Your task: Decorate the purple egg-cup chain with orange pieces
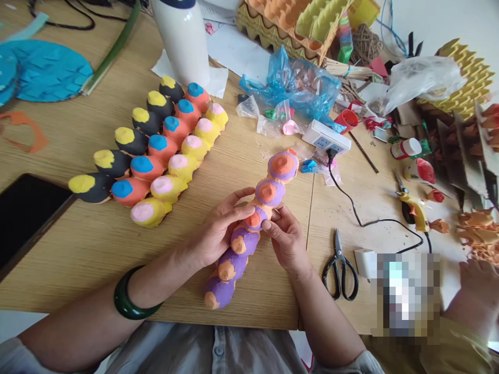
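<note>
Between my hands is an egg-carton strip [245, 243] of several bumps coated in purple clay, slanting away from me above the table. Its three farther bumps carry flattened orange clay caps; the nearer ones show bare orange carton at their tips. My left hand [218, 228] grips the strip's left side, thumb against the third cap from the far end. On the opposite side, my right hand [289, 236] grips it with the thumb near that same cap. Left of my hands lie three coated strips side by side: black with yellow [150, 122], coral with blue [160, 147], and yellow with pink [197, 148].
Scissors [340, 265] lie right of my right hand. A power strip [326, 137] with a black cord, a blue plastic bag [300, 85] and a white bottle [183, 41] stand farther back. A glue gun [415, 210] and another person's hand [477, 285] are at right.
</note>
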### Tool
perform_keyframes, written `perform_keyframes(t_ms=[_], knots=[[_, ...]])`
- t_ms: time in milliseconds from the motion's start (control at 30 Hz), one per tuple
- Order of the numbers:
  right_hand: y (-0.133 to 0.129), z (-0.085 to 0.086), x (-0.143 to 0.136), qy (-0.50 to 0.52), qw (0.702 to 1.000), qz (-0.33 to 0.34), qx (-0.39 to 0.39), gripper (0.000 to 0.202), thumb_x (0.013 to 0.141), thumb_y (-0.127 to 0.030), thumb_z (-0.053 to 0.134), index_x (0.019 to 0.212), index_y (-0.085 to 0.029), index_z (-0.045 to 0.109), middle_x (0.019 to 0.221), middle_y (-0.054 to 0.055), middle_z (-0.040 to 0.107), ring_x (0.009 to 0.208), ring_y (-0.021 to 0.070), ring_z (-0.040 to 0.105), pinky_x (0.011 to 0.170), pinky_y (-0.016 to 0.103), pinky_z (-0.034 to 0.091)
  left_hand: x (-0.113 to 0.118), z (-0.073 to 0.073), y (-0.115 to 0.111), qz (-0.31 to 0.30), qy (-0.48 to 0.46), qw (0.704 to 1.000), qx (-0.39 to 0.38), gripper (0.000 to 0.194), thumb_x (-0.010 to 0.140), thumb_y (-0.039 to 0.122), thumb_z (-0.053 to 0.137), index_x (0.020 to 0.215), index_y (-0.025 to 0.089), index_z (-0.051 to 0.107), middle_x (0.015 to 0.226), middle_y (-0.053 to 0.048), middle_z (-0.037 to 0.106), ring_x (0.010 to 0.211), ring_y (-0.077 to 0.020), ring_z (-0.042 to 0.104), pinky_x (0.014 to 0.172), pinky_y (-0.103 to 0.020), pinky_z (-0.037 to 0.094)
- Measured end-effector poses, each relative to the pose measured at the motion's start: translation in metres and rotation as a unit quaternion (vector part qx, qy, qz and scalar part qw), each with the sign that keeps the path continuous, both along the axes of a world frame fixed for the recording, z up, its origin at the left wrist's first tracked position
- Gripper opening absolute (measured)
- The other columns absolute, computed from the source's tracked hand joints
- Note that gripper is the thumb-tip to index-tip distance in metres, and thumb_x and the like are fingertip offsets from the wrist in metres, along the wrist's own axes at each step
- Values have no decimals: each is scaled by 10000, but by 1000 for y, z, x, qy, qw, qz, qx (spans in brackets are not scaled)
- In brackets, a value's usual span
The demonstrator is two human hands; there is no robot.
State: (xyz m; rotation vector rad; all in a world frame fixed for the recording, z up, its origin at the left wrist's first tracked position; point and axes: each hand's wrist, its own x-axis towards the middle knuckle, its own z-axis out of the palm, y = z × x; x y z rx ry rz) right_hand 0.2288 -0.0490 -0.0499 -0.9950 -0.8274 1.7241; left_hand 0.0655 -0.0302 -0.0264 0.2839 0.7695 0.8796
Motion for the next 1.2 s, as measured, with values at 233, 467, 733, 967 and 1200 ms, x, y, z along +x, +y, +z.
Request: perform_keyframes(t_ms=[233,467,733,967,1200], knots=[[3,5,-1,30,998,-23,-47,378,770,-373,885,1098,-284,722,989,-6,791,877,175,725,867,311,575,-1,-2,3,5,11,1000,12,513,727,321,912,1170,271,658,881,20,732,715,-138,655,593,-224,503],[5,2,1,50,994,-43,-87,360,757,-362,895,1074,-276,748,970,-14,784,840,147,695,809,267,560,2,4,0,7,32,999,16,468,828,389,821,1247,278,645,910,-6,743,707,-157,666,598,-252,519],[6,-1,5,10,995,-19,-98,436,723,-448,910,1093,-283,748,987,7,770,827,176,678,825,318,577,-1,-2,-4,3,67,995,75,509,796,290,869,1258,293,655,1007,-17,753,833,-191,697,655,-276,515],[7,-3,7,27,993,-9,-110,385,752,-440,893,1078,-289,754,918,-13,728,761,140,628,810,288,556,-1,-1,-2,9,45,997,62,531,776,254,883,1254,266,653,958,-26,779,801,-182,724,641,-250,546],[8,1,7,52,992,-17,-112,370,711,-386,921,1019,-275,748,792,-45,644,633,113,499,715,264,513,-4,-2,-4,-3,53,995,88,527,853,330,811,1342,253,630,903,-15,751,726,-149,672,592,-228,495]])
